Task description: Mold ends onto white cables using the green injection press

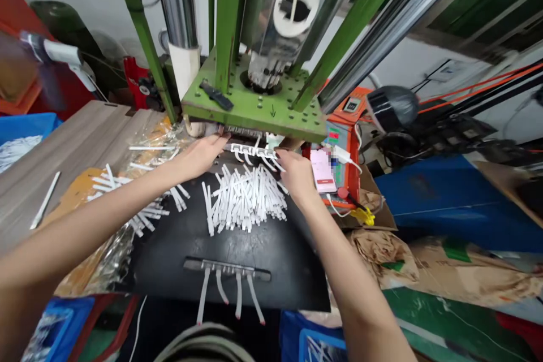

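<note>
Under the green press plate (254,116), a metal mold bar (250,151) lies crosswise with several short white strips hanging toward me. My left hand (206,153) grips its left end, fingers reaching beneath the plate edge. At the right end, my right hand (297,172) is closed on the bar, its fingertips partly hidden. A heap of white strips (248,198) lies just in front on the black work surface (178,249). Closer to me rests a second mold bar (227,269), with several pink-tipped white strips dangling over the table's edge.
Left of the heap, more white strips (144,218) lie on cardboard and clear plastic. An orange control box (352,164) with a phone (323,171) stands on the right. Green posts (229,22) rise from the plate. Blue bins (34,123) sit left and below.
</note>
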`<action>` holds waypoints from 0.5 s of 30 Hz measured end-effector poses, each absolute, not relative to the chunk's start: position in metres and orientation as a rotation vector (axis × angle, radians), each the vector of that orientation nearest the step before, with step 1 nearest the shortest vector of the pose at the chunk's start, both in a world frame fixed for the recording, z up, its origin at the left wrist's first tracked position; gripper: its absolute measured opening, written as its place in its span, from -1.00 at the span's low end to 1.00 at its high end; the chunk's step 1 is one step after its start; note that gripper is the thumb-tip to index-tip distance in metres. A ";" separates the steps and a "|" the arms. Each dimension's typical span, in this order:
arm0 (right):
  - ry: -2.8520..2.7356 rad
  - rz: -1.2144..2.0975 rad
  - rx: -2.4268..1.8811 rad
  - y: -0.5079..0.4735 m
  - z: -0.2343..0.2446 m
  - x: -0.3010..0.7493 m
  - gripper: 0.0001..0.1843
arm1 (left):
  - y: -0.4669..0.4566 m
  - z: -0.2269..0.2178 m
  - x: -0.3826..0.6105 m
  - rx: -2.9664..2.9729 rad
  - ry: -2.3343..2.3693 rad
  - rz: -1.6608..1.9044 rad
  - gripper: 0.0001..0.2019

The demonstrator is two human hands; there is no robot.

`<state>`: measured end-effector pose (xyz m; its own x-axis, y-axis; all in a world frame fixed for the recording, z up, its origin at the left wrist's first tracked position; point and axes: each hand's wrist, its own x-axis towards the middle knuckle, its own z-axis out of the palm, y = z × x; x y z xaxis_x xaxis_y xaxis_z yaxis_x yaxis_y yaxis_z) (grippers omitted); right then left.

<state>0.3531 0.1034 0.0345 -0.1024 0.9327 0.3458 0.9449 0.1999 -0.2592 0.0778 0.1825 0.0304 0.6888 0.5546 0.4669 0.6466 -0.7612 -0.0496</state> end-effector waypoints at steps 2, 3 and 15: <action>-2.034 0.071 -1.661 0.045 0.029 0.363 -0.51 | 0.130 0.029 0.053 -2.910 -0.978 -0.615 -0.65; -2.034 0.132 -1.624 0.016 0.027 0.368 -0.52 | 0.102 0.029 0.041 -3.070 -1.016 -0.606 -0.69; -2.033 0.241 -1.905 -0.153 -0.018 0.400 -0.50 | -0.027 -0.011 -0.006 -3.239 -0.981 -0.411 -0.75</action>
